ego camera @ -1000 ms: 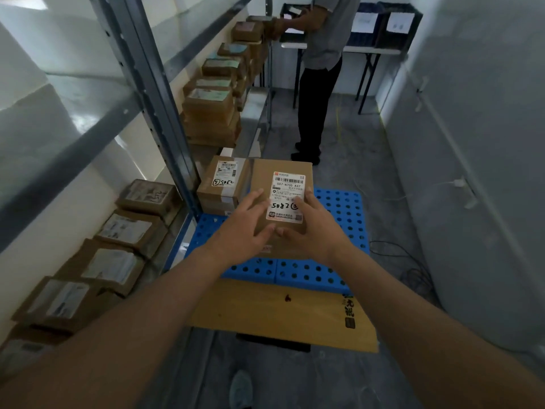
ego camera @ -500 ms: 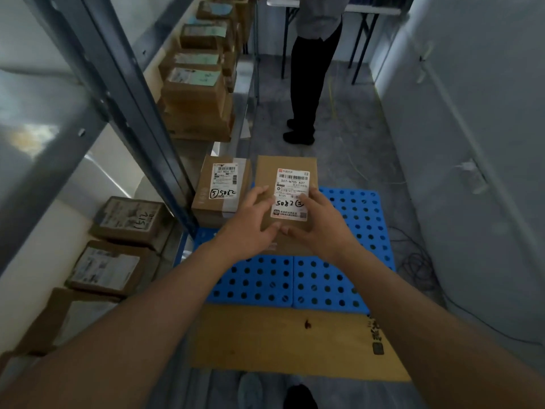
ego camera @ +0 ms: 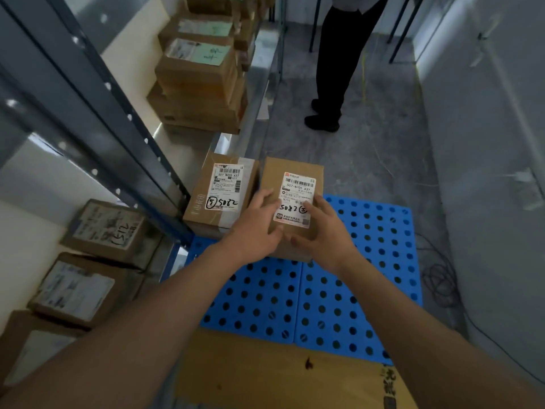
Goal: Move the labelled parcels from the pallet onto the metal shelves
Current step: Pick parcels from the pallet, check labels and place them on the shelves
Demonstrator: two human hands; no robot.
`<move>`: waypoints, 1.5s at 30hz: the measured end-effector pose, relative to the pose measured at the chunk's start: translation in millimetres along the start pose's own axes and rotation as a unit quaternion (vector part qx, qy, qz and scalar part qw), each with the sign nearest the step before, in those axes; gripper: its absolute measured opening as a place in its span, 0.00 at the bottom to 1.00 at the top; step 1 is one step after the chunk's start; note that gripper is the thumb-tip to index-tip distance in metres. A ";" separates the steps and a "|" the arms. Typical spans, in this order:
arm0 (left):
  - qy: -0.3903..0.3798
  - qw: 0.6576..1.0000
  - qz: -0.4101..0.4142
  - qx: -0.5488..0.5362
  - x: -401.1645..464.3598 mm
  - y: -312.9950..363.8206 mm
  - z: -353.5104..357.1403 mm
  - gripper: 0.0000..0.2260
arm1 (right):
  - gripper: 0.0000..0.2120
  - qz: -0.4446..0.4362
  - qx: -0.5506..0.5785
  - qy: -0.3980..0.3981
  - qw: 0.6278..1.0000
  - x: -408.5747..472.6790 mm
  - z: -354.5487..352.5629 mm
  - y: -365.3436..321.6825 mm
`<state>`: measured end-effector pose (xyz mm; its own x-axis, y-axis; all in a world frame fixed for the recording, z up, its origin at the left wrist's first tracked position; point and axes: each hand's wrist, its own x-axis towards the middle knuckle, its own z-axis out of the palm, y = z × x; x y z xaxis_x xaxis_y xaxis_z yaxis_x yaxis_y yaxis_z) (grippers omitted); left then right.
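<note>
Metal shelves (ego camera: pixel 97 119) on my left already hold boxes. Second parcel (ego camera: pixel 221 191) sits on the blue pallet (ego camera: pixel 354 284), touching mine. My left hand (ego camera: pixel 256 231) and right hand (ego camera: pixel 321 234) both grip the labelled parcel (ego camera: pixel 293 184), over the pallet's far edge.

both arms are reaching forward and down, nearly straight. the left hand (ego camera: pixel 256 231) and right hand (ego camera: pixel 323 231) are sitting close together, fingers curling, each grip closing around something between them.
</note>
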<state>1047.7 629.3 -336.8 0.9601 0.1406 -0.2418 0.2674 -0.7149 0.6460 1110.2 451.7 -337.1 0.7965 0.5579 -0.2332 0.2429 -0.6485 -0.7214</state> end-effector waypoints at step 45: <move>-0.015 0.970 -0.028 0.241 4.6 -41.8 1.8 0.30 | 0.36 0.049 -0.169 -0.029 0.984 44.2 41.8 6.0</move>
<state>1040.8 658.6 -366.2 0.9400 0.1737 -0.2935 0.2432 -0.9447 0.2199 1123.7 494.0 -378.9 0.7952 0.5056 -0.3348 0.3443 -0.8309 -0.4371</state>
